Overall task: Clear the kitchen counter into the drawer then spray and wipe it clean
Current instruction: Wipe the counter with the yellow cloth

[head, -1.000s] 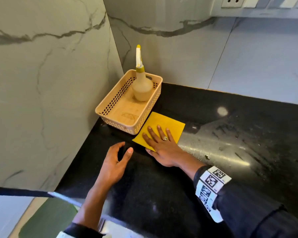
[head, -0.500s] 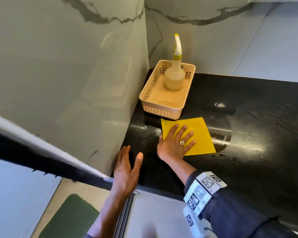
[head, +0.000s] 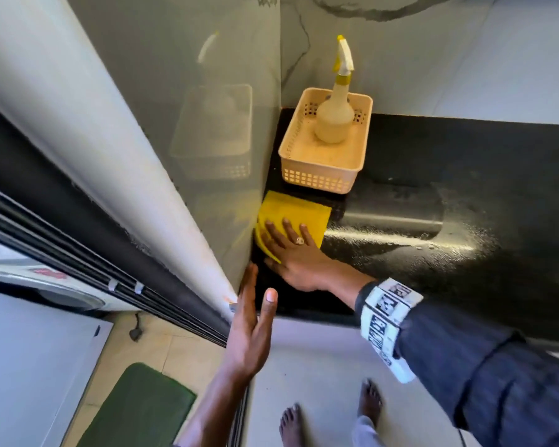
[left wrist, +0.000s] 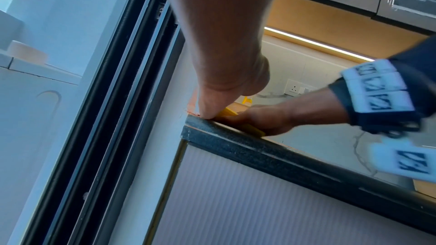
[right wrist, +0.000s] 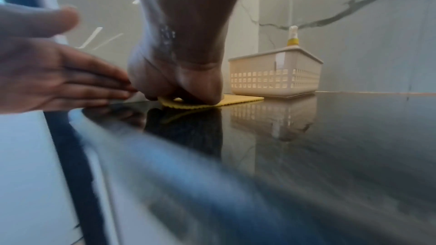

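Note:
A yellow cloth (head: pixel 299 214) (right wrist: pixel 238 99) lies flat on the black counter (head: pixel 465 195), pushed against the left wall. My right hand (head: pixel 291 250) (right wrist: pixel 179 85) presses on it with straight, spread fingers. My left hand (head: pixel 252 321) (right wrist: pixel 47 74) stays open at the counter's front left corner, its fingertips touching the edge by the wall, holding nothing. A pale spray bottle (head: pixel 334 114) with a yellow collar stands upright in a beige basket (head: pixel 323 179) in the back corner. In the left wrist view a strip of the cloth (left wrist: pixel 250 129) shows under my right hand (left wrist: pixel 264 118).
Wet streaks shine on the counter (head: pixel 400 233) right of the cloth. A marble wall (head: pixel 207 124) bounds the counter on the left, with a dark sliding door track (head: pixel 94 269) beside it. Below are a ribbed cabinet front (left wrist: pixel 259 202), a green mat (head: pixel 139 408) and bare feet (head: pixel 291 424).
My right hand has slid the cloth left, up against the wall just before the basket. My left hand drew back from the counter top to its front left corner. The head view swung left and down.

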Available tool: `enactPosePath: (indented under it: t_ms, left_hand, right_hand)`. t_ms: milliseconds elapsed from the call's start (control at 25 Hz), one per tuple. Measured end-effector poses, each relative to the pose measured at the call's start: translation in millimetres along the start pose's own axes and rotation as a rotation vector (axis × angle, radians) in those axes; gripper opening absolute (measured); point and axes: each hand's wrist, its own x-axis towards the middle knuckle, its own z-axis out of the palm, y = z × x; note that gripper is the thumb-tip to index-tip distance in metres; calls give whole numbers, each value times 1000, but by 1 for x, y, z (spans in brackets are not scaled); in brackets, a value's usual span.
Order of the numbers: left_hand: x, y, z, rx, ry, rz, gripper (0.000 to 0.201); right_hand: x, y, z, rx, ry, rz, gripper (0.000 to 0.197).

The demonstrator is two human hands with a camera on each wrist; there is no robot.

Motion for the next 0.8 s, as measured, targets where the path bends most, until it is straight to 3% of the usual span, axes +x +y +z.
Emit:
enactPosePath:
  t_ms: [120, 200, 280, 360, 400, 440, 480, 560, 640, 720, 800]
  left_hand:
    - [-1, 0, 0, -22, 0, 10, 80]
    - [-2, 2, 0, -14, -14, -14, 82]
    - [-3, 1, -2, -4, -30, -6, 80]
    - [-4, 2, -2, -5, -32, -3, 76]
    - [-3, 3, -1, -10, -29, -12, 75]
    - [-3, 4, 0, -16, -25, -20, 75]
    - [-3, 4, 2, -19, -13, -24, 74]
    - [0, 2, 4, -33, 14, -35, 76]
    - [2, -2, 9, -25, 43, -23, 82]
    - [6, -3, 21, 60, 73, 26, 84]
    - [9, 3, 40, 150, 65, 91, 78]
  right_hand:
    - [-68, 4, 32, -82, -2, -197, 59]
    - [-112, 32, 43, -29, 52, -153, 56]
    - [-144, 77, 48, 62, 191, 171, 62]
    - [-148, 97, 46, 212, 321, 673, 65]
    - [-135, 90, 46, 254, 338, 873, 62]
    - [-116, 68, 48, 257, 335, 950, 61]
    - [-96, 39, 54, 206, 356, 881, 60]
    - [-78, -18, 73, 53, 379, 440, 58]
    - [-97, -32, 87, -65, 253, 32, 54]
    - [-140, 6, 82, -4, 267, -78, 48]
    - [-194, 61, 86, 73, 343, 35, 46]
